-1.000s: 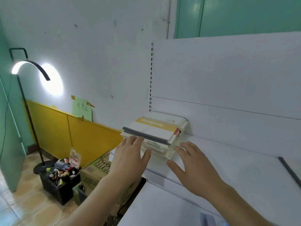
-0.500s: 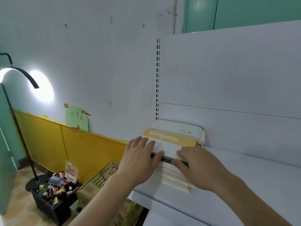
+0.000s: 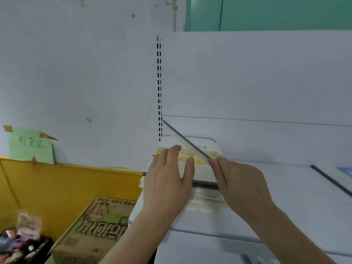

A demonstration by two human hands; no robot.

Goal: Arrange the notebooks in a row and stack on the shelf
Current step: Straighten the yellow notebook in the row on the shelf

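A stack of notebooks point(image 3: 204, 197) lies at the left end of the white shelf point(image 3: 285, 197), its top cover white and gridded with a yellow band. My left hand point(image 3: 167, 180) rests flat on the stack's left side, fingers straight. My right hand point(image 3: 242, 181) holds the near corner of a thin white notebook with a dark spine point(image 3: 185, 142). That notebook is tilted up on edge above the stack, its far end near the back panel.
Another dark-spined notebook point(image 3: 331, 180) lies at the shelf's right edge. Below left stand a cardboard box point(image 3: 95, 225) and a black crate of small items point(image 3: 19, 248) against a yellow panel point(image 3: 66, 187). A slotted upright point(image 3: 159, 88) marks the shelf's left end.
Both hands went from reaching toward the stack to resting on it. My right hand has since raised the top dark-spined notebook from flat to steeply tilted, while my left hand stays on the stack.
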